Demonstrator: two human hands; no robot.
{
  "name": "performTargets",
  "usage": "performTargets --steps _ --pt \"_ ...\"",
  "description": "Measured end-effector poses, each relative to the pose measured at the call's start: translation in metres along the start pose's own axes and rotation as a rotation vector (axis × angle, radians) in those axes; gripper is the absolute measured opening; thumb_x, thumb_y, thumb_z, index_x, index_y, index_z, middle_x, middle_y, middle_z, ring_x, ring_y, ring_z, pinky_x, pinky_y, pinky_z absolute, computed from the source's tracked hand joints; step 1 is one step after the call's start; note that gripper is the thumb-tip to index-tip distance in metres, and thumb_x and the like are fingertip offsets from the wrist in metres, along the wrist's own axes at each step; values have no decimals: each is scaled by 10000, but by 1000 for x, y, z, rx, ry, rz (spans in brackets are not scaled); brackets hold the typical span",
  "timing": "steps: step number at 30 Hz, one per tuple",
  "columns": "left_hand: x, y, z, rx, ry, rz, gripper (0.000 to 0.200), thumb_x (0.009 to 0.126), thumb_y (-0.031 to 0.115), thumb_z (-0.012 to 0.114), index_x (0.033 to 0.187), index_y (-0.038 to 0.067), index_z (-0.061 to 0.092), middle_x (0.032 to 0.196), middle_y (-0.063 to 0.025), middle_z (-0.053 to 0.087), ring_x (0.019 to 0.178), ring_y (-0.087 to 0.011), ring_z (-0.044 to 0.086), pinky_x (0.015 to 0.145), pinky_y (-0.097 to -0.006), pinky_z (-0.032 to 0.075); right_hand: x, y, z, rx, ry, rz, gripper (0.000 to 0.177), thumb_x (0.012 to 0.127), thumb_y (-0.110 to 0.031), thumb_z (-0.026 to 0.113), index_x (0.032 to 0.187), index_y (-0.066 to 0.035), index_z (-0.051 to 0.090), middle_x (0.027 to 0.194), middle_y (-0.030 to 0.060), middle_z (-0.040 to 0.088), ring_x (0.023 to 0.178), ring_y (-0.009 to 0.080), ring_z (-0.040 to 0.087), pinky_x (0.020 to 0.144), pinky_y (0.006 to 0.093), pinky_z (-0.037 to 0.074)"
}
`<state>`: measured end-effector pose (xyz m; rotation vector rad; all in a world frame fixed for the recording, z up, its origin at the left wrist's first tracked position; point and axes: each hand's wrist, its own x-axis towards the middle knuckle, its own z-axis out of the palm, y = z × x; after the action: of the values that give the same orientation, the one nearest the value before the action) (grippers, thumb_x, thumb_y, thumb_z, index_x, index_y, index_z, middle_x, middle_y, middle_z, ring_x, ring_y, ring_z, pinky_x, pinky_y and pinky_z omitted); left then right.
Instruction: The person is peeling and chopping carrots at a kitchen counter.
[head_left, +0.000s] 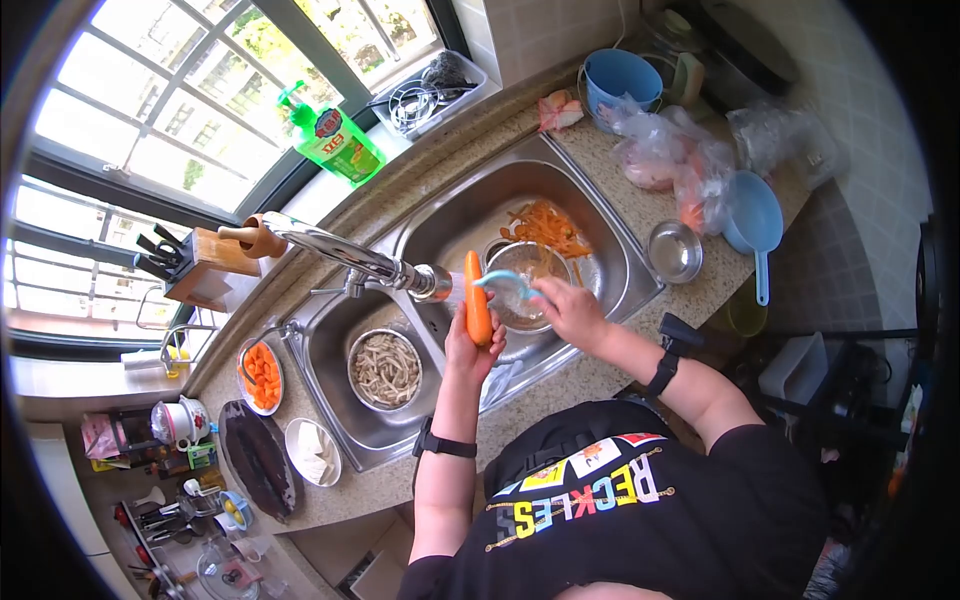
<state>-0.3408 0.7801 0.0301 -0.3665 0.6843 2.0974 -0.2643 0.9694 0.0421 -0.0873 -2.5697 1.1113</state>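
My left hand [473, 345] is wrapped round the lower end of a peeled-looking orange carrot [474, 275], which stands nearly upright over the sink. In my right hand [572, 314] is a light blue peeler [494, 278], its head touching or very close to the carrot's side. The metal faucet [432, 282] ends just left of the carrot, and water seems to run from it. Below my hands, a round bowl [527, 325] sits in the right sink basin [600, 200]. Orange peelings [548, 226] lie in that basin behind the bowl.
The left basin holds a bowl of greyish strips [385, 369]. Beside it are a dish of carrot chunks [262, 378], a white bowl [313, 451], a dark board [255, 460] and a knife block [212, 262]. To the right stand a metal bowl [675, 251], blue ladle-shaped scoop [752, 215] and plastic bags [680, 160].
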Motion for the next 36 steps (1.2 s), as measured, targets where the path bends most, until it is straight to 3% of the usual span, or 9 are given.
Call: performTargets --steps 6,10,11,15,20,22,28,33,36 --pt "-6 -2 4 -8 125 -109 464 974 430 308 1274 95 425 699 -102 478 490 -160 410 363 -217 284 2 -19 4 -157 -97 -311 209 881 -288 564 982 -106 577 790 98 593 700 264 627 599 364 509" --pt "-16 -7 1 120 24 -96 445 985 438 284 1229 100 437 708 -103 481 484 -158 400 372 -220 274 48 25 18 -420 -83 85 188 879 -294 553 847 -117 606 769 98 611 687 299 623 578 403 492" --pt "-20 -9 5 120 28 -89 448 985 430 286 1253 99 427 699 -103 476 481 -153 402 364 -215 277 56 40 15 -573 -339 222 199 874 -288 559 811 -114 631 807 127 646 709 323 635 609 433 493" --pt "-22 -2 14 85 -26 -39 451 987 424 291 1246 81 427 697 -101 474 481 -142 401 360 -203 285 33 50 7 -350 -536 405 250 876 -315 557 869 -78 635 851 155 651 820 346 625 691 470 471" --pt "-18 -3 13 50 96 -10 449 990 429 279 1194 63 439 731 -113 505 488 -143 406 367 -207 292 13 20 -1 -96 -238 401 302 898 -330 531 1042 -70 580 875 150 646 822 361 614 687 461 478" --pt "-14 -4 12 154 123 40 424 1004 394 236 1143 51 443 738 -130 528 486 -147 418 379 -215 296 8 2 -3 -3 9 88 260 899 -301 538 1004 -69 589 920 137 643 807 342 618 668 436 487" --pt "-8 -13 9 295 346 68 329 977 307 262 1064 49 446 660 -127 526 429 -156 430 340 -234 273 11 -22 -7 -130 -155 -229 191 877 -278 569 963 -110 597 786 96 600 707 274 628 612 370 507" --pt "-20 -19 3 334 241 99 422 989 400 281 1140 54 471 682 -106 514 456 -152 414 370 -228 285 53 52 9 -521 -252 199 222 867 -313 573 931 -106 625 800 118 640 753 308 636 610 415 496" --pt "-23 -11 4 210 105 73 482 983 464 296 1185 59 462 719 -92 518 505 -145 434 391 -221 302 45 61 3 -501 -632 332 251 859 -330 577 920 -92 634 807 141 652 797 326 634 665 449 484"
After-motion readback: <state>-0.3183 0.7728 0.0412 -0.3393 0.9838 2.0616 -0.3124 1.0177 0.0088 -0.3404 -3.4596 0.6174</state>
